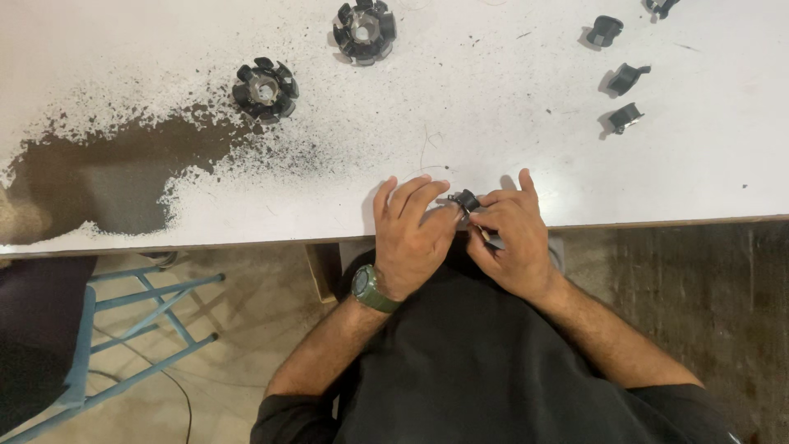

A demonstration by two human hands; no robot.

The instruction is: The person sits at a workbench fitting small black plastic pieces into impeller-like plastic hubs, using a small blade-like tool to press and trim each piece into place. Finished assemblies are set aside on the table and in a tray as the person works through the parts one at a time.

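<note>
Both hands, left hand [413, 234] and right hand [511, 238], were pinched together on one small black part [468, 200] at the near tabletop [493, 123] edge; three similar black pieces [625, 78] lay far right, two black toothed cores [265, 89] far left, untouched.

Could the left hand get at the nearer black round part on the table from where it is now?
Probably yes: the table between the left hand and the round part holds only dark powder, though its grip is on the small black piece.
</note>
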